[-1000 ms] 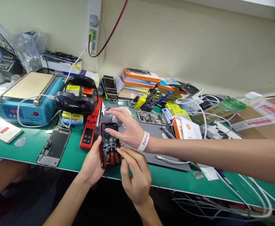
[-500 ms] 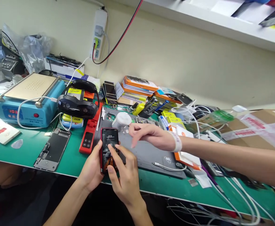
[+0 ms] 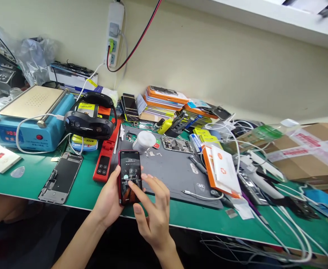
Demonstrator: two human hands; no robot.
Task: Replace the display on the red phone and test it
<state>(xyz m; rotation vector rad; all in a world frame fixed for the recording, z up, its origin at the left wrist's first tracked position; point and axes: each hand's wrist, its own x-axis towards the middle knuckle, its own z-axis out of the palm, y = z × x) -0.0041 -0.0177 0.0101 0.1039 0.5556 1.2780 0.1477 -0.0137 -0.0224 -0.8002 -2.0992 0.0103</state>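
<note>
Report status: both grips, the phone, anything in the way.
Left grip holding phone, screen lit. Right grip open, index fingertip at the number keypad. Nothing seen between right grip and screen.

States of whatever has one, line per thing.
Phone, lit, showing keypad
Left hand, holding phone
Right hand, open, finger extended to keypad
Blue machine, on, red digits lit
Power strip, plugs inserted
Opened phone, insides showing
Bottle, capped, tilted
Cardboard box, taped
</note>
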